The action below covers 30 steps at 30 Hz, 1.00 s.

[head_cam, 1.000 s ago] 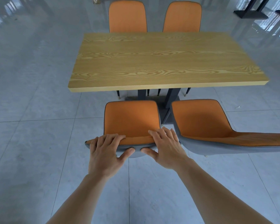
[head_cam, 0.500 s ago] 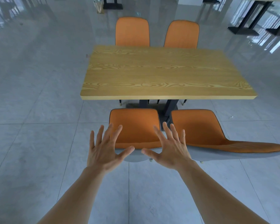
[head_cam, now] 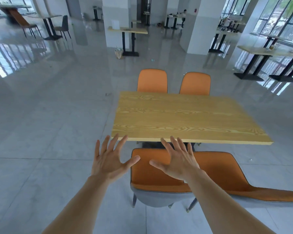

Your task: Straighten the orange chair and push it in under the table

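Observation:
The orange chair (head_cam: 152, 176) with a grey shell back stands squarely at the near side of the wooden table (head_cam: 184, 119), its seat tucked under the table's front edge. My left hand (head_cam: 110, 162) hovers in the air just left of the chair's backrest, fingers spread, holding nothing. My right hand (head_cam: 178, 161) floats above the backrest, also spread wide and empty. Neither hand touches the chair.
A second orange chair (head_cam: 227, 174) stands to the right of the first, close beside it. Two more orange chairs (head_cam: 152, 81) (head_cam: 195, 84) sit at the table's far side. Grey tiled floor stretches left; other tables (head_cam: 269, 53) and white pillars (head_cam: 116, 19) stand farther back.
Both hands have let go of the chair's backrest, lifted off it and spread open. The view has tilted up, showing the hall beyond the table.

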Tool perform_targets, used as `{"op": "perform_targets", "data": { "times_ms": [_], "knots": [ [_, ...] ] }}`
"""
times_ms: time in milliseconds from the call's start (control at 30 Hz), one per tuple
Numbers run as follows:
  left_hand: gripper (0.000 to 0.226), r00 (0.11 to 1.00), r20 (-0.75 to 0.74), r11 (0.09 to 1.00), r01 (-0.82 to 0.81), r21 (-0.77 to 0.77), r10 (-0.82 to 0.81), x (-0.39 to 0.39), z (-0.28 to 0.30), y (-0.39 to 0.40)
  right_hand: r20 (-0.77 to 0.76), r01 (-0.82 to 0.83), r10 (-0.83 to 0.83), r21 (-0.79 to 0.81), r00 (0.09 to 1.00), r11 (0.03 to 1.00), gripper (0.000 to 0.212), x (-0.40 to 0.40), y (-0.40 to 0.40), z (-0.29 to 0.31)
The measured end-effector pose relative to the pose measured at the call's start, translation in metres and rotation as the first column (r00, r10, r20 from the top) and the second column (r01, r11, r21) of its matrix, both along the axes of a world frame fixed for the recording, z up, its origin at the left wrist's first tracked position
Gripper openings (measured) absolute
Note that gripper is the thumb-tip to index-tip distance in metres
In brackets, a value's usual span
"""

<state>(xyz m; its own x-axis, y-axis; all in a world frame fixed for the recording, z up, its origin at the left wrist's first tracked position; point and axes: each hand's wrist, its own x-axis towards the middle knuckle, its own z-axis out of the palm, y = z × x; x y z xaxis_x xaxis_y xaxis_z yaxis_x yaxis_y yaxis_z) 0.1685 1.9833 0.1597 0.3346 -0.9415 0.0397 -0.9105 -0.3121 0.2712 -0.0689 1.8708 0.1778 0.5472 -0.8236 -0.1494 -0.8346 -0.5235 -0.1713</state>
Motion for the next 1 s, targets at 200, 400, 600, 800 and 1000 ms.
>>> {"op": "perform_targets", "data": {
  "times_ms": [200, 400, 600, 800, 1000],
  "knots": [
    [0.099, 0.993, 0.024, 0.993, -0.112, -0.042, 0.113, 0.087, 0.032, 0.013, 0.031, -0.115, 0.116, -0.022, 0.993, 0.993, 0.112, 0.099, -0.015, 0.026],
    [0.099, 0.97, 0.051, 0.969, -0.235, -0.079, 0.239, 0.193, 0.047, 0.009, 0.082, -0.226, 0.225, 0.0, 0.971, 0.974, 0.119, 0.225, -0.047, 0.027],
    [0.102, 0.931, 0.115, 0.938, -0.342, -0.058, 0.346, 0.331, 0.056, -0.024, 0.13, -0.305, 0.303, -0.002, 0.944, 0.952, 0.114, 0.383, -0.107, 0.026],
    [0.101, 0.896, 0.137, 0.906, -0.414, -0.09, 0.423, 0.459, 0.075, -0.07, 0.128, -0.381, 0.379, -0.006, 0.916, 0.924, 0.112, 0.522, -0.169, 0.039],
    [0.102, 0.893, 0.132, 0.901, -0.418, -0.111, 0.431, 0.583, 0.067, -0.143, 0.11, -0.421, 0.421, -0.03, 0.9, 0.907, 0.112, 0.651, -0.241, 0.036]
  ]
}}
